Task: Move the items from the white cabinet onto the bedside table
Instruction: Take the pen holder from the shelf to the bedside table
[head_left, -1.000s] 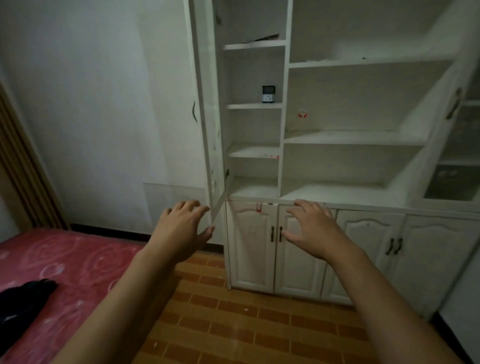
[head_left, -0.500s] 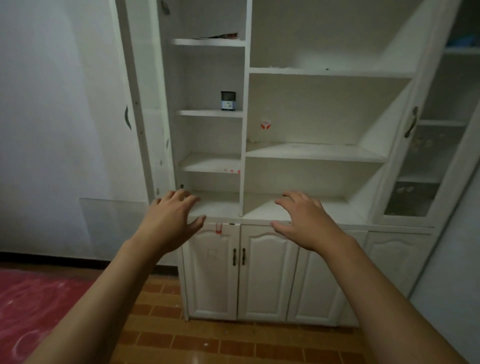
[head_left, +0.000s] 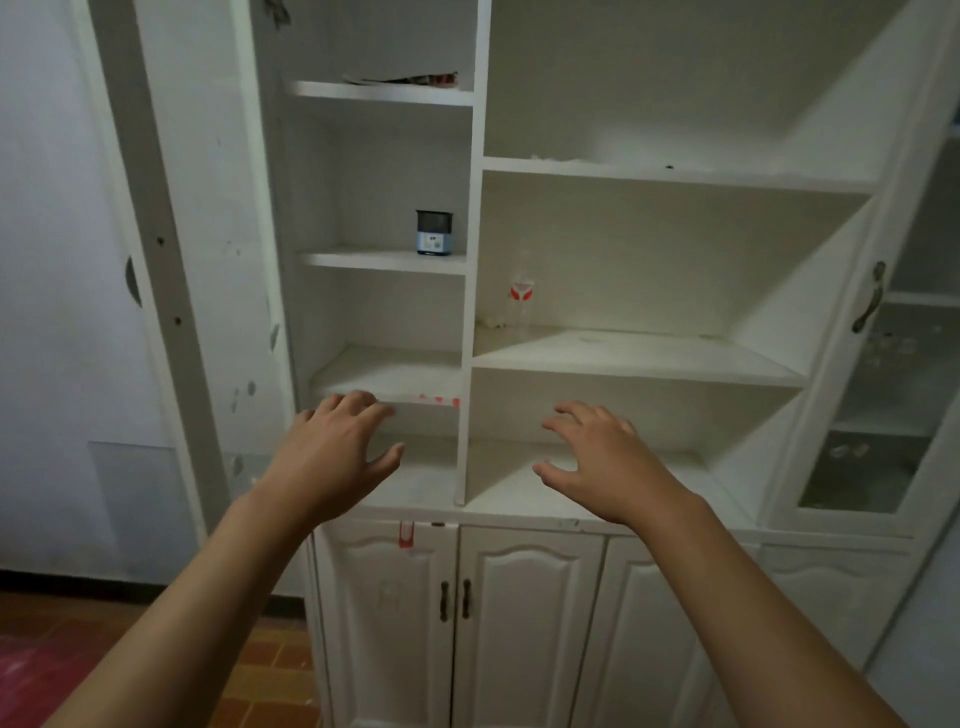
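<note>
Both hands (head_left: 337, 457) outstretched, fingers spread

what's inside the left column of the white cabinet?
Left column of the white cabinet: a small container with a blue label on the second shelf, flat printed papers on the top one. The left hand covers part of the lower compartment.

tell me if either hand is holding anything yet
Nothing is held. The left hand and right hand hover open in front of the cabinet, touching no item.
</note>
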